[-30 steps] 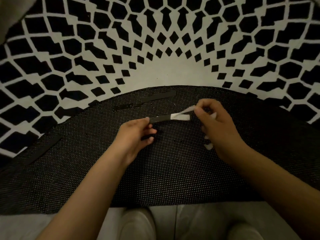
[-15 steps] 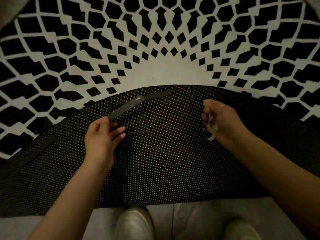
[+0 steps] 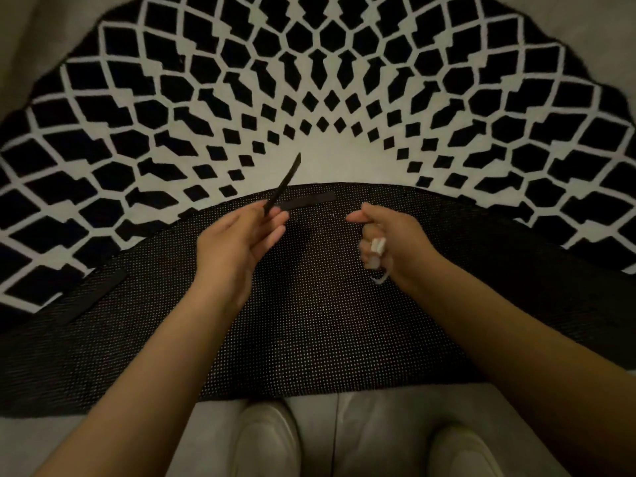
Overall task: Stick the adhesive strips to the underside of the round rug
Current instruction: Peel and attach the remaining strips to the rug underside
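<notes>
Round rug (image 3: 330, 80) folded toward the viewer, dotted black underside (image 3: 309, 321) facing up. Left hand (image 3: 237, 242) pinching one black adhesive strip (image 3: 285, 182) by its lower end, strip slanting toward 1 o'clock, off the backing. Right hand (image 3: 385, 235) at 3 o'clock of the left, curled around crumpled white liner scraps (image 3: 377, 247). Stuck strips (image 3: 309, 201) at 12 and 9 o'clock on the underside. Pale shoes (image 3: 265, 438) at 6 o'clock.

The picture is dim and warm-tinted with soft, even light and no glare, the wide lens bows the round rug (image 3: 344, 98) outward toward the edges, and fine detail is slightly soft, most of all on the forearms near the bottom corners.
</notes>
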`<state>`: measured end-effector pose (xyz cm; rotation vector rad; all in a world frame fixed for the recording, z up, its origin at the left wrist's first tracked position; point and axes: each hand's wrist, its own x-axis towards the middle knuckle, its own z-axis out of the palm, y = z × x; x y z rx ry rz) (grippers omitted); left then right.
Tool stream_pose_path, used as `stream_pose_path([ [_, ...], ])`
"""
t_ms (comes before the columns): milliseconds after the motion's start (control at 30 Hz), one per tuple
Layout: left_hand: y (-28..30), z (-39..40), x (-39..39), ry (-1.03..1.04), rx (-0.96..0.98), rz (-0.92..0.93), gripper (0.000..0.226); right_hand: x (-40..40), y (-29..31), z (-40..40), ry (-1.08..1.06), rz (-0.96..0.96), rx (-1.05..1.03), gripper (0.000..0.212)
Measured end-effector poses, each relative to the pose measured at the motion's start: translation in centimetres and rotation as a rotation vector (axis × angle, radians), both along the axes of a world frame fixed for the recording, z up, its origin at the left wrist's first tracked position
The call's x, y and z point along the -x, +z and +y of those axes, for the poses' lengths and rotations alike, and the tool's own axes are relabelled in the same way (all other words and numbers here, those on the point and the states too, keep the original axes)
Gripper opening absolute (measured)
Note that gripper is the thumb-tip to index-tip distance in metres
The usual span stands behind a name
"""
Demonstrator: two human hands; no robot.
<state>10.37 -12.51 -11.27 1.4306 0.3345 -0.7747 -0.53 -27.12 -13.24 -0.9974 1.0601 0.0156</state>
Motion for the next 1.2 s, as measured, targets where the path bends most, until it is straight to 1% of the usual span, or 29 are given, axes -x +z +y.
stream_pose_path([
  [100,3.6,-0.8,-0.5,-0.030,0.057,-0.038,0.020,0.0,3.3,-0.3,-0.051,-0.084,-0.069,0.013],
  [167,6.4,-1.2,-0.4,-0.048,0.082,-0.088,0.020,0.4,6.0,-0.2,-0.068,-0.116,-0.095,0.014],
  [233,9.2,-1.4,0.0,-0.077,0.070,-0.151,0.020,0.9,8.7,0.0,-0.062,-0.099,-0.001,0.017],
  [333,14.6,-1.3,1.3,-0.193,0.054,-0.274,0.018,2.4,13.7,-0.2,-0.101,-0.123,0.169,0.010],
  [400,19.5,-0.7,2.6,-0.232,0.083,-0.327,0.020,3.8,18.1,0.1,-0.131,-0.195,0.161,0.013],
  [500,26.5,0.4,4.8,-0.203,0.173,-0.354,0.023,5.6,24.6,1.3,-0.155,-0.322,0.044,0.033],
  [567,30.5,1.3,6.6,-0.168,0.262,-0.353,0.024,6.9,28.7,2.4,-0.169,-0.403,0.020,0.040],
  [700,38.1,3.6,11.5,-0.032,0.459,-0.343,0.024,10.6,36.8,5.0,-0.210,-0.574,-0.012,0.043],
  [800,42.9,5.3,16.3,0.027,0.581,-0.342,0.027,14.4,42.8,7.4,-0.262,-0.678,-0.026,0.039],
  [900,45.6,6.4,21.0,-0.025,0.649,-0.355,0.029,18.8,46.6,9.5,-0.280,-0.703,0.071,0.040],
  [1000,47.4,6.5,25.5,-0.118,0.665,-0.364,0.028,24.0,49.1,10.7,-0.295,-0.747,0.192,0.042],
  [1133,49.2,5.2,31.9,-0.292,0.640,-0.383,0.031,31.7,51.7,10.5,-0.399,-0.840,0.212,0.051],
  [1200,49.8,4.3,35.0,-0.385,0.633,-0.406,0.032,35.6,52.6,10.1,-0.413,-0.843,0.227,0.054],
])
